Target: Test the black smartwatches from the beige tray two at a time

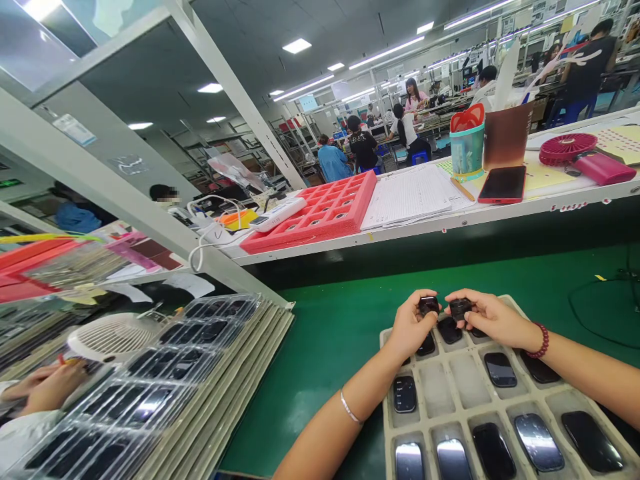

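My left hand (413,323) and my right hand (487,315) meet above the far edge of a beige moulded tray (386,417). Each hand pinches a small glossy black device between its fingers, the left one (429,306) and the right one (460,309). Several similar rounded black devices, such as one (404,394) and another (501,369), lie in the tray's compartments. One compartment (469,380) near my hands shows bare beige. My hands hide part of the tray's far row.
The tray rests on a green bench mat (325,347). Stacked clear plastic trays (165,373) stand to the left. A raised shelf holds a red foam tray (313,213), papers (407,197) and a phone (503,184). Co-workers (363,143) sit farther back.
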Demonstrator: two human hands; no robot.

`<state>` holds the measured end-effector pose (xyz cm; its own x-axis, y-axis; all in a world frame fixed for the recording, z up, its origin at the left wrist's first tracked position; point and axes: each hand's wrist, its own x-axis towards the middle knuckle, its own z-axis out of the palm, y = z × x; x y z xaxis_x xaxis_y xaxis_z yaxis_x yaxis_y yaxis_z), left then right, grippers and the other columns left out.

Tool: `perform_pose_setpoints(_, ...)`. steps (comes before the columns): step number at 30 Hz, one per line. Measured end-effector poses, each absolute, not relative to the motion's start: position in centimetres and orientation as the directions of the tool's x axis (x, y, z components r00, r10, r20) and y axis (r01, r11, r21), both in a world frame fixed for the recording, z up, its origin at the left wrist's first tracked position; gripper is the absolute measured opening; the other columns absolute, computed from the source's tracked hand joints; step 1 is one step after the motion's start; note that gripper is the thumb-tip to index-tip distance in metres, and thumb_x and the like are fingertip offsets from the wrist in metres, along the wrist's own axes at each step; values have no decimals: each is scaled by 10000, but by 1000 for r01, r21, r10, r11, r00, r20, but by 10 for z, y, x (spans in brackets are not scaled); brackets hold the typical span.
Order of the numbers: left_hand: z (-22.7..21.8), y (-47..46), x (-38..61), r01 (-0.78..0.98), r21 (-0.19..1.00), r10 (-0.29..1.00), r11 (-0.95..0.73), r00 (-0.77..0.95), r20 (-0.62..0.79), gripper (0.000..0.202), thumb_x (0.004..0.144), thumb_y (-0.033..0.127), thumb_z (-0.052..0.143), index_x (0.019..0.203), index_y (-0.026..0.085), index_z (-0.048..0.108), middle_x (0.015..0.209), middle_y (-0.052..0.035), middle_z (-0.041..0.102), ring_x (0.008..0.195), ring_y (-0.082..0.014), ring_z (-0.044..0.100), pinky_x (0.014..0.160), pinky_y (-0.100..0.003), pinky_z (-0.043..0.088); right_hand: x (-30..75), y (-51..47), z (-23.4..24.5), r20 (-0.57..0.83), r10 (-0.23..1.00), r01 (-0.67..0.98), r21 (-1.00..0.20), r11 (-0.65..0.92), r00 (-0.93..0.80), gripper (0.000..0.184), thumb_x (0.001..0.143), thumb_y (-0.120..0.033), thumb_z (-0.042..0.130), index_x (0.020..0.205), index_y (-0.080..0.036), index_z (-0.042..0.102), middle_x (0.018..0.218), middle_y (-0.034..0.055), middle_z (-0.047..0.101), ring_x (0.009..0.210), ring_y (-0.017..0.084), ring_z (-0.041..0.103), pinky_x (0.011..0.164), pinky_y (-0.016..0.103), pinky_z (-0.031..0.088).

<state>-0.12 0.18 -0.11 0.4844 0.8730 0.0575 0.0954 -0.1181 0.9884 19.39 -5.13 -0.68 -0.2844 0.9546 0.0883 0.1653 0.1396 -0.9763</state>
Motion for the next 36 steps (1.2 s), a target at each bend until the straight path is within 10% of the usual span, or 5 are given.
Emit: perform_pose_setpoints(36, -5, 3, 0, 38, 995, 850, -91, 523, 58, 451, 654, 72, 541, 1096, 157, 527, 934, -62, 639, 847, -159, 600, 711, -239, 458, 194, -52, -5, 61, 964, 148, -984, 102, -261, 400, 797, -150, 449, 1192, -188, 497, 962, 68, 625, 750, 147, 622, 657, 270, 488)
